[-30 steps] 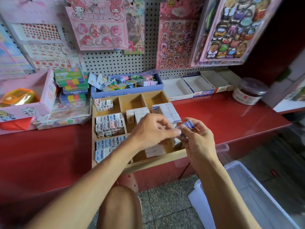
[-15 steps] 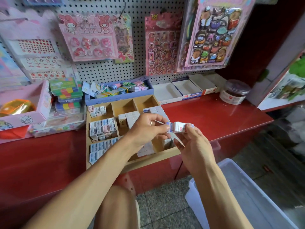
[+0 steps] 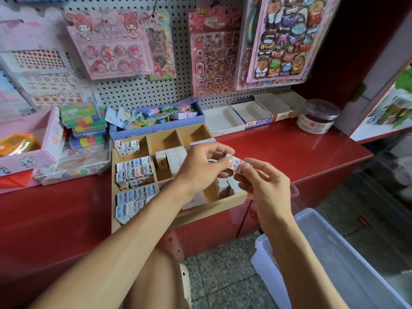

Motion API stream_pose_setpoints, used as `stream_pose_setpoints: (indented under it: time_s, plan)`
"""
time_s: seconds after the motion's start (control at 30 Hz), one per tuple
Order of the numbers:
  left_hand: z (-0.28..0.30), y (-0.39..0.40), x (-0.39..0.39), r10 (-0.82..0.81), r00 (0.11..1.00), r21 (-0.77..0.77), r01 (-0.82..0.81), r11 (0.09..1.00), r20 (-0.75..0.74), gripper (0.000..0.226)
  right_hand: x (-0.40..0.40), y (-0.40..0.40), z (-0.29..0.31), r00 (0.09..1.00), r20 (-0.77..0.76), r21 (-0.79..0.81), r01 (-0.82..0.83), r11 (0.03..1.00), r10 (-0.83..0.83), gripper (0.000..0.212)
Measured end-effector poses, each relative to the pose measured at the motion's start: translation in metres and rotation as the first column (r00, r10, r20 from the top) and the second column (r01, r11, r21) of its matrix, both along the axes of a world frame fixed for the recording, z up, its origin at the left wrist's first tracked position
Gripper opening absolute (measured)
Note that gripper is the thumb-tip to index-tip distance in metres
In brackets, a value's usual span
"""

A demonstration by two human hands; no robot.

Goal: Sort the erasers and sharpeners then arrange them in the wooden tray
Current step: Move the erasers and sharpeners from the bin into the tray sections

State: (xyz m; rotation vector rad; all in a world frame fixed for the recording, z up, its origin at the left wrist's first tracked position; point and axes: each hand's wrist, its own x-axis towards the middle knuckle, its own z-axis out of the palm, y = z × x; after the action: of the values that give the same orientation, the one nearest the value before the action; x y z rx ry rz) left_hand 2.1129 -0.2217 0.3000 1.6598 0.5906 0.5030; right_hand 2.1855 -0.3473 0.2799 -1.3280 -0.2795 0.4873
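Observation:
A wooden tray [image 3: 178,219] with several compartments lies on the red counter, its front edge overhanging. Its left compartments hold rows of sharpeners [image 3: 134,169]; the middle and right ones hold white erasers [image 3: 172,158]. Above the tray's right side, my left hand [image 3: 201,163] and my right hand [image 3: 262,186] both pinch a small stack of white erasers with blue and red print [image 3: 237,165]. My left forearm hides part of the tray's front compartments.
A blue box of mixed items [image 3: 156,121] stands behind the tray, with empty white boxes [image 3: 225,121] and a round jar [image 3: 318,118] to its right. Pink boxes and colourful cases [image 3: 85,123] crowd the left. A clear plastic bin [image 3: 334,264] sits on the floor at the right.
The erasers, first held upright in my right hand, are now level between both hands and a little higher above the tray. The camera has tilted and shifted slightly.

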Motion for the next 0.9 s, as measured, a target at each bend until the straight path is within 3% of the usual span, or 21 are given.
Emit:
stream_pose_setpoints:
  time_s: [0.13,0.3,0.4,0.47,0.6,0.73,0.9]
  plan:
    - [0.001,0.001,0.002,-0.014,1.0,-0.011,0.014,1.0,-0.014,0.022,0.007,-0.002,-0.002,0.999,-0.027,0.032,-0.027,0.999,0.028,0.017]
    - [0.004,0.01,0.006,-0.09,0.995,0.082,0.093,0.992,-0.049,0.024,0.012,0.001,-0.009,0.997,-0.007,0.028,-0.072,0.997,0.072,0.014]
    - [0.005,0.023,0.007,-0.093,0.988,0.228,0.118,0.966,-0.119,0.028,0.02,0.002,-0.012,0.989,0.047,-0.102,-0.135,0.986,0.141,0.005]
    - [0.007,0.04,0.008,-0.041,0.975,0.379,0.123,0.917,-0.218,0.035,0.029,-0.001,-0.014,0.986,0.103,-0.219,-0.108,0.97,0.133,0.007]
    - [0.008,0.077,0.013,0.177,0.892,0.671,0.171,0.721,-0.417,0.029,0.051,-0.014,-0.014,0.99,0.139,-0.311,0.014,0.95,0.031,0.012]
    - [-0.007,0.099,0.026,0.273,0.83,0.728,0.212,0.652,-0.487,0.032,0.066,-0.028,-0.016,0.988,0.151,-0.386,0.052,0.921,0.007,0.011]
    - [-0.03,0.108,0.044,0.271,0.826,0.755,0.253,0.605,-0.493,0.029,0.078,-0.04,-0.022,0.987,0.157,-0.446,0.061,0.893,0.011,0.01]
